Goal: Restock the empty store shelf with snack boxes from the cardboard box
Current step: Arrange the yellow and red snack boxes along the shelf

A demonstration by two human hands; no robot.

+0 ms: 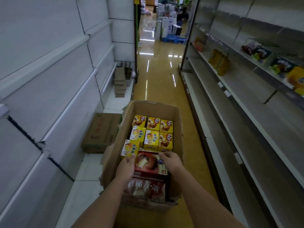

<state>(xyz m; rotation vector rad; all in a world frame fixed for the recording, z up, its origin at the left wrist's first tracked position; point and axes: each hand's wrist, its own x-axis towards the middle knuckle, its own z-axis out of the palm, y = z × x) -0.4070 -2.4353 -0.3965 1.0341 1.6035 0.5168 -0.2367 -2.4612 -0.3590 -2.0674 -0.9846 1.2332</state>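
Note:
An open cardboard box (174, 119) stands on the aisle floor in front of me. Several yellow snack boxes (152, 134) fill its far half; red snack boxes lie in its near half. My left hand (125, 167) grips the left edge of the upper red snack box (148, 162), its fingertips touching a tilted yellow box (130, 149). My right hand (171, 162) holds the same red box at its right edge, fingers curled over the far corner. Another red box (144, 189) lies below it. The shelf (246, 122) on the right is mostly bare.
A closed carton (102, 132) and a stack of flat cardboard (120, 83) sit on the left base ledge. White shelving lines the left side. A few snack bags (219, 62) remain on the right shelves. The yellow aisle floor (158, 76) runs ahead toward stacked goods.

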